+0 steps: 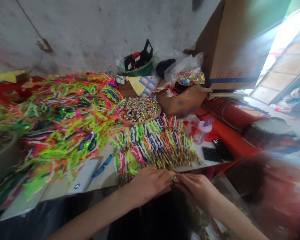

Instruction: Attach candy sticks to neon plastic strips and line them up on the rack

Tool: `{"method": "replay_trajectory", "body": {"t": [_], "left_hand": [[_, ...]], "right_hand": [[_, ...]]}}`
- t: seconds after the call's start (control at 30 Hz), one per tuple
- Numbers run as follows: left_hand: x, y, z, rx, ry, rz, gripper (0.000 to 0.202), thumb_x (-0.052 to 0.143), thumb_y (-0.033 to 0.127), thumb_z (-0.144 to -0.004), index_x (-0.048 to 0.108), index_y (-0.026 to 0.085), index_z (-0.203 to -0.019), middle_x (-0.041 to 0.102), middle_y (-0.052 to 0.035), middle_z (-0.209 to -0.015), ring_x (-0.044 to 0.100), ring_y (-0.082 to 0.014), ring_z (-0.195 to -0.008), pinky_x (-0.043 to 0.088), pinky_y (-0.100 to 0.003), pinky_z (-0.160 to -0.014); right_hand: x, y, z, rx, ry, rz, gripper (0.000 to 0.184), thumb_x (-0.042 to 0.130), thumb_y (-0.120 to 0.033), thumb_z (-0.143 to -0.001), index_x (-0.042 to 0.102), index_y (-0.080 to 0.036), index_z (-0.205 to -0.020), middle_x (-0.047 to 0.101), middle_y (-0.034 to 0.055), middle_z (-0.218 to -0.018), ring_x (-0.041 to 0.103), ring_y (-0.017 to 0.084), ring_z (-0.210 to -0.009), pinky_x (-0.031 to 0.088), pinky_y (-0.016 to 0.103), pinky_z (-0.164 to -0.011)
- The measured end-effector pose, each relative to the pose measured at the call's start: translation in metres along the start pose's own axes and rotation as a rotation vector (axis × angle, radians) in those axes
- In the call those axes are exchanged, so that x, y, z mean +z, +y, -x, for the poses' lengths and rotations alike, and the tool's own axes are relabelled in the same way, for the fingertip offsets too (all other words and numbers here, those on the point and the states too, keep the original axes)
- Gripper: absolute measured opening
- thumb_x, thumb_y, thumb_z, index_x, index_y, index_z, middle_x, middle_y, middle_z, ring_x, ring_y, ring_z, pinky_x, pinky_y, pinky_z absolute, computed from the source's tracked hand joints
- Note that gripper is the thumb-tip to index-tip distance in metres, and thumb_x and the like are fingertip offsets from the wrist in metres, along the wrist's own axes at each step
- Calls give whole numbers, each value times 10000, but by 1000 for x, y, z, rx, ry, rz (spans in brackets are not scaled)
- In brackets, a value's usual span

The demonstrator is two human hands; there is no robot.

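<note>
My left hand (150, 183) and my right hand (198, 184) meet at the table's front edge, fingertips almost touching. Both are closed, fingers bent and pressed together; whatever lies between them is too small and hidden to make out. Just beyond them lie rows of thin patterned sticks (162, 158) with bright ribbon strips on them. Behind the rows stands a round shallow basket (160, 111) heaped with small patterned pieces (137, 108). A large heap of neon ribbon strips (72, 120) spreads over the left side.
Left of my hands lie a white phone-like slab (85, 175) and a blue item (102, 165). A lidded cup (203, 131) and a black calculator (212, 154) sit at the right. A green tub (142, 70) and cardboard boxes (181, 100) line the back wall.
</note>
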State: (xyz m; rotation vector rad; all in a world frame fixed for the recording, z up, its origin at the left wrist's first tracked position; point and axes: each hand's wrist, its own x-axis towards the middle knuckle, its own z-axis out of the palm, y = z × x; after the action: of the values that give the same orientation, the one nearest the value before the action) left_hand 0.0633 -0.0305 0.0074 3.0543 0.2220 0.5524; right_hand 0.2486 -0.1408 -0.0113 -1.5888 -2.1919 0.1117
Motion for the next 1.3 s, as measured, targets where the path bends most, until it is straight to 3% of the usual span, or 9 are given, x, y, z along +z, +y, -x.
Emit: {"method": "replay_trajectory", "body": {"t": [0.17,0.3,0.53,0.67,0.77,0.87,0.97,1.13,1.3], "left_hand": [[4,0,6,80,-51,-119,214,382,207,-954,485,147,-1132,650,-30,-1118,653,-155,-870,490,-294,-691],[5,-1,8,191,51,-173,239,315,166,-964,532,123,-1055,665,-46,-1088,647,-140,-875,480,-283,-690],[20,-8,-3,162,-27,-271,201,508,203,-900,535,158,-1095,654,-40,-1092,627,-160,-925,470,-301,-785],[20,-14,-3,98,86,-258,395,526,405,-878,500,163,-1190,534,-90,-1302,487,-235,-1199,367,-442,-1029],[12,-20,5,28,101,-249,335,504,339,-898,517,166,-1185,518,-104,-1317,498,-237,-1188,412,-433,-998],[8,-26,17,-11,94,-246,265,487,284,-905,555,173,-1137,546,-106,-1280,538,-235,-1139,458,-413,-947],[11,-40,31,-79,83,-243,256,477,270,-907,566,184,-1130,545,-104,-1283,538,-229,-1139,464,-406,-947],[13,-96,58,-275,91,-139,257,420,268,-930,576,198,-1122,606,-82,-1180,546,-194,-1118,462,-384,-958],[19,-180,58,-466,144,40,246,398,297,-943,584,192,-1063,611,-65,-1126,568,-164,-1055,470,-328,-929]], "right_hand": [[4,-1,-3,-42,-21,-58,172,409,-255,-942,557,-170,-961,689,47,-810,668,148,-679,450,223,-575],[4,-3,-1,-35,-90,-118,139,410,-219,-935,541,-175,-926,668,29,-787,643,132,-657,428,216,-569],[20,3,5,142,-54,-89,172,393,-265,-944,549,-195,-957,697,27,-815,678,142,-699,419,210,-575],[28,46,12,452,-69,200,249,367,-320,-940,559,-165,-976,700,60,-674,686,206,-612,385,238,-483],[33,95,13,832,-59,359,308,346,-372,-940,543,-151,-1028,707,98,-693,697,254,-671,409,262,-501],[44,135,6,940,-32,401,324,334,-352,-941,557,-123,-994,698,136,-706,695,266,-671,443,292,-534],[56,154,-3,913,-4,414,310,346,-302,-929,584,-105,-928,686,159,-723,683,262,-658,470,320,-557],[56,168,-30,612,103,383,291,331,-195,-914,597,-105,-989,634,191,-1074,596,270,-1022,470,405,-850],[50,188,-139,288,88,285,318,307,-209,-935,587,-115,-1053,651,130,-1069,592,201,-1030,452,352,-913]]}}
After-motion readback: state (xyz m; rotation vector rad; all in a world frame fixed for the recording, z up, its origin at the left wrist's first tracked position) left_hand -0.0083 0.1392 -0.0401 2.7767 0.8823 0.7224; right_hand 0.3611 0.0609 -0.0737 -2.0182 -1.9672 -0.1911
